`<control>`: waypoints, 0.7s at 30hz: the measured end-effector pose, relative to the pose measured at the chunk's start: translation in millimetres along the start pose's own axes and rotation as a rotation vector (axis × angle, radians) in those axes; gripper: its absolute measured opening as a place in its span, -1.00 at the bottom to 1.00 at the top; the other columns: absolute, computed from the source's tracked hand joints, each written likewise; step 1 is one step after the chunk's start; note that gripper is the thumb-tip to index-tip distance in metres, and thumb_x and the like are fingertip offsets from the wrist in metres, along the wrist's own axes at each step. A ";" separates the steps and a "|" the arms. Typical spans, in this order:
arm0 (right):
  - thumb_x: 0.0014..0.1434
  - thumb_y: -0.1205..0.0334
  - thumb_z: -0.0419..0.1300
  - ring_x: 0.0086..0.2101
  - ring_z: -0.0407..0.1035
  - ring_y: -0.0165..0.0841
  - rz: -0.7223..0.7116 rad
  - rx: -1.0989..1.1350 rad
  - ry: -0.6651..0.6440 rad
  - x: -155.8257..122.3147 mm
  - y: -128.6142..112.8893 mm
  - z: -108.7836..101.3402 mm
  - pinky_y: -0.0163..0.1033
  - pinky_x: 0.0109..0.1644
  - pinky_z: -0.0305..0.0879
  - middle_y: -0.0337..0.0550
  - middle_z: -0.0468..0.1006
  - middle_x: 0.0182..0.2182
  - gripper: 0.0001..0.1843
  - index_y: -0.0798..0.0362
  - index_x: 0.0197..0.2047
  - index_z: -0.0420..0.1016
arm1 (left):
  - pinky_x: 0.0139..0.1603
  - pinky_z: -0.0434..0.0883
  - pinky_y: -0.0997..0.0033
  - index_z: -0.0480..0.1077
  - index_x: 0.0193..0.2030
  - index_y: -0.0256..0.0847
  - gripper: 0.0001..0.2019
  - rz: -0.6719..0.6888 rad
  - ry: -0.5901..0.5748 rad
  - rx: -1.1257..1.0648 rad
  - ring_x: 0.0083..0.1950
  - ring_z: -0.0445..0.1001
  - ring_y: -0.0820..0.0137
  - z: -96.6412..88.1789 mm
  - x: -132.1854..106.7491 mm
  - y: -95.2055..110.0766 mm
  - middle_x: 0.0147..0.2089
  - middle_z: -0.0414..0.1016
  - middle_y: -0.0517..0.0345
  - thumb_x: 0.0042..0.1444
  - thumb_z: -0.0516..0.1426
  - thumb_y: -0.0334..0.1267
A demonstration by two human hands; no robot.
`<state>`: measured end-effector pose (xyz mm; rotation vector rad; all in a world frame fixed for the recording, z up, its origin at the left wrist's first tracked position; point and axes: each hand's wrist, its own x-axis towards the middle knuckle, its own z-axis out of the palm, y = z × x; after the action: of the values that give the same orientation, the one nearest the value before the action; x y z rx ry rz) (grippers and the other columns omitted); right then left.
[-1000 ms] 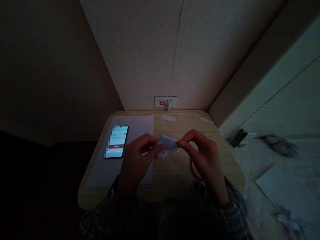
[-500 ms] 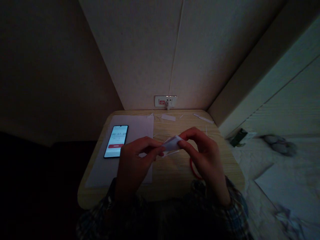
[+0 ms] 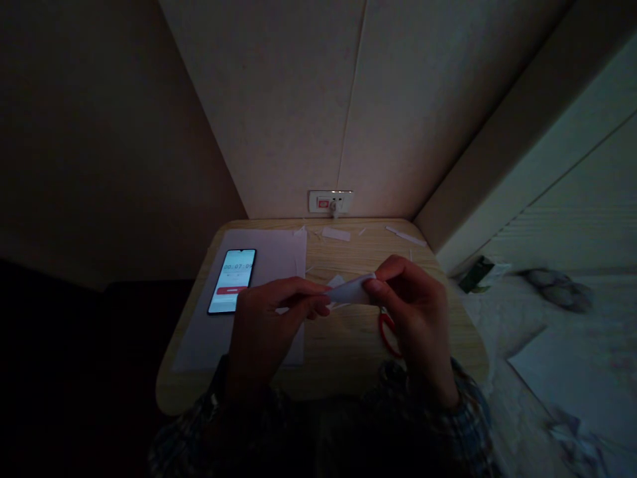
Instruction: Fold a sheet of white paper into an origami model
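Observation:
Between my two hands a small folded piece of white paper is stretched above the wooden table. My left hand pinches its left end between thumb and fingers. At the other end, my right hand grips the paper's right edge with thumb and forefinger. Below my right hand, a red handle of a pair of scissors shows; the rest is mostly hidden. More white paper lies on the table just behind the held piece, partly covered by it.
Left on the table, a phone with a lit timer rests on a stack of white sheets. Paper scraps lie along the back edge, below a wall socket. On the right, a large sheet and a small dark box lie lower down.
My right hand has shifted slightly right with its end of the paper, so more of the paper spans the gap. The scissors handle shows more. My left hand has barely moved.

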<state>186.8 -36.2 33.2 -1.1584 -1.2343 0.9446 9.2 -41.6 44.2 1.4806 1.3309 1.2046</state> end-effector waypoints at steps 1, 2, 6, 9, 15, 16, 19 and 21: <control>0.04 0.29 0.33 -0.52 0.26 -0.42 0.001 -0.001 -0.003 -0.3 0.3 -0.2 -0.28 -0.41 0.20 -0.36 0.38 -0.60 -0.83 -0.01 -0.53 0.45 | -0.45 0.50 0.51 0.61 -0.50 -0.03 -0.81 0.001 -0.007 0.003 -0.55 0.57 0.42 -0.8 0.6 0.9 -0.59 0.62 0.36 -0.02 0.29 -0.44; 0.04 0.30 0.33 -0.52 0.26 -0.42 0.001 0.000 -0.008 -0.6 0.5 -0.3 -0.28 -0.41 0.20 -0.36 0.38 -0.60 -0.83 -0.01 -0.53 0.45 | -0.44 0.51 0.50 0.61 -0.51 -0.03 -0.81 0.003 -0.015 0.010 -0.54 0.58 0.41 -1.6 1.2 1.5 -0.59 0.62 0.36 -0.03 0.28 -0.44; 0.06 0.31 0.32 -0.51 0.25 -0.43 0.001 0.001 -0.026 -0.9 1.1 0.5 -0.29 -0.39 0.19 -0.37 0.38 -0.59 -0.82 -0.01 -0.52 0.45 | -0.27 0.53 0.52 0.62 -0.44 -0.03 -0.82 0.044 -0.020 0.049 -0.38 0.63 0.41 -1.8 3.0 1.3 -0.44 0.69 0.35 -0.03 0.29 -0.45; 0.05 0.30 0.34 -0.49 0.28 -0.42 -0.006 -0.001 -0.044 -0.4 1.4 2.5 -0.29 -0.37 0.20 -0.36 0.41 -0.59 -0.81 -0.01 -0.53 0.44 | -0.21 0.50 0.55 0.62 -0.37 -0.08 -0.85 0.096 -0.034 0.061 -0.31 0.62 0.45 2.0 3.1 -0.5 -0.34 0.70 0.34 -0.01 0.30 -0.45; 0.04 0.23 0.37 -0.41 0.37 -0.35 0.050 -0.024 -0.161 1.4 3.4 4.9 -0.26 -0.30 0.26 -0.28 0.53 -0.51 -0.89 0.01 -0.46 0.55 | -0.33 0.44 0.56 0.51 -0.48 -0.12 -0.83 0.091 0.107 0.049 -0.42 0.53 0.49 2.2 1.8 -9.0 -0.50 0.56 0.40 0.06 0.25 -0.45; 0.04 0.22 0.38 -0.41 0.37 -0.35 0.072 -0.028 -0.177 1.6 4.1 4.6 -0.26 -0.30 0.25 -0.28 0.52 -0.51 -0.88 0.02 -0.47 0.55 | -0.34 0.45 0.54 0.49 -0.49 -0.13 -0.83 0.080 0.116 0.042 -0.43 0.53 0.48 1.0 2.0 -10.5 -0.50 0.56 0.39 0.06 0.25 -0.44; 0.07 0.19 0.36 -0.44 0.32 -0.38 0.117 -0.022 -0.174 1.8 6.2 3.6 -0.28 -0.32 0.21 -0.30 0.47 -0.56 -0.79 0.02 -0.53 0.48 | -0.29 0.51 0.49 0.51 -0.43 -0.13 -0.88 0.047 0.084 -0.010 -0.37 0.58 0.43 -1.6 3.3 -14.2 -0.44 0.60 0.33 0.10 0.25 -0.40; 0.08 0.17 0.34 -0.46 0.30 -0.40 0.128 0.002 -0.158 2.0 7.3 3.4 -0.29 -0.34 0.21 -0.31 0.44 -0.57 -0.77 0.02 -0.53 0.46 | -0.19 0.55 0.50 0.56 -0.23 -0.08 -0.85 0.049 0.016 -0.110 -0.21 0.63 0.40 -1.8 3.6 -16.4 -0.26 0.65 0.30 0.06 0.31 -0.39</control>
<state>184.2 -32.4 26.4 -1.1906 -1.2957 1.1513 3.6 -35.8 29.4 1.4351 1.2249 1.3031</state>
